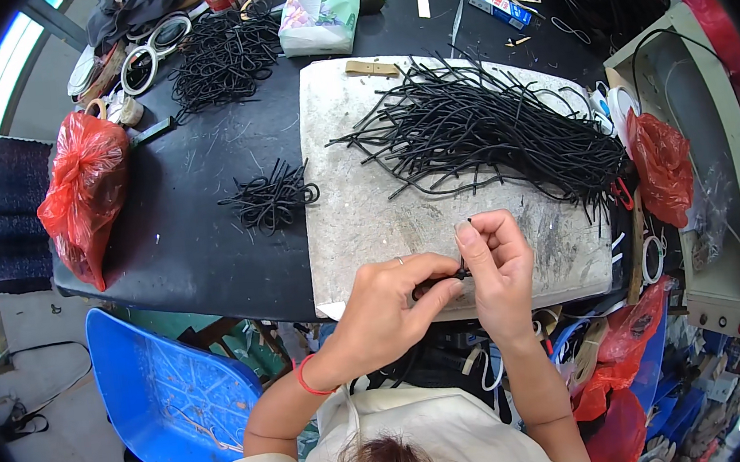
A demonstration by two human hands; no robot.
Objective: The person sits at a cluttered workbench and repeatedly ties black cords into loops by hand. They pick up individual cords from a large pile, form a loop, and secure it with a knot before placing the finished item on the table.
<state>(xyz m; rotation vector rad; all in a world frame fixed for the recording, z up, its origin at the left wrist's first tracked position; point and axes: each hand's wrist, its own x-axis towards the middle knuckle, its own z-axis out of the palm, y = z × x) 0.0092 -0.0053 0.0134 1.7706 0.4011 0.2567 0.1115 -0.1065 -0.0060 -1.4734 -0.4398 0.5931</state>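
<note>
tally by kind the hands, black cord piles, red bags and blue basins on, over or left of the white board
Left hand: 1
Right hand: 1
Black cord piles: 3
Red bag: 1
Blue basin: 1
Total: 7

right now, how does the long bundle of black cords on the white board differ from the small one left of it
The long bundle is larger than the small bundle. The long bundle's cords mostly run side by side; the small bundle's loop and stick out various ways. The long bundle lies mainly on the white board, the small bundle mainly on the dark tabletop. Both are black.
</note>
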